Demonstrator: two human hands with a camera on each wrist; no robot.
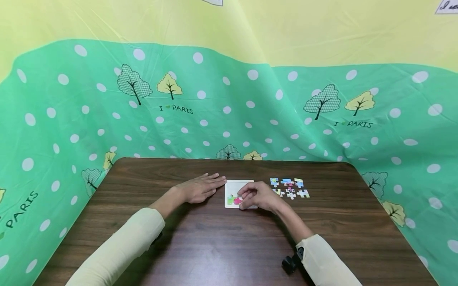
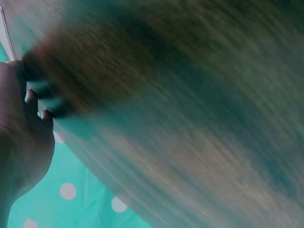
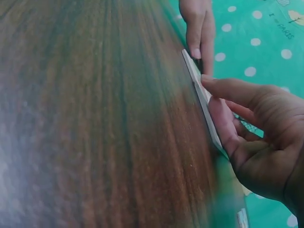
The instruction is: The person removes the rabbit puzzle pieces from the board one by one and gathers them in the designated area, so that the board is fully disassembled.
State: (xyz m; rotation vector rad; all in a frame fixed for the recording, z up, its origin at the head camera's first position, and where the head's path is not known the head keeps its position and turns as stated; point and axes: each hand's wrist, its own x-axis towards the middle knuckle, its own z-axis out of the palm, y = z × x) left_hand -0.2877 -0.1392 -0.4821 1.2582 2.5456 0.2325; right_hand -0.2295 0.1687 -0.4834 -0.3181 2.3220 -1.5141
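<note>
A white square puzzle tray (image 1: 239, 185) lies on the table, with colourful pieces (image 1: 233, 200) along its near left part. My left hand (image 1: 197, 189) rests flat beside the tray, fingers stretched out and fingertips right at its left edge. Over the near right part of the tray is my right hand (image 1: 262, 196), its thumb and fingers curled together at a pink and green jigsaw piece (image 1: 237, 201). In the right wrist view the thumb (image 3: 232, 90) sits at the tray's near edge, and the curled fingers hide most of the piece.
Several loose jigsaw pieces (image 1: 287, 182) lie in two rows right of the tray, close to my right hand. The dark wooden table (image 1: 214, 246) ends at a green and yellow patterned curtain (image 1: 229, 99) behind. Each sleeve has a black wrist device (image 1: 291, 262) at its cuff.
</note>
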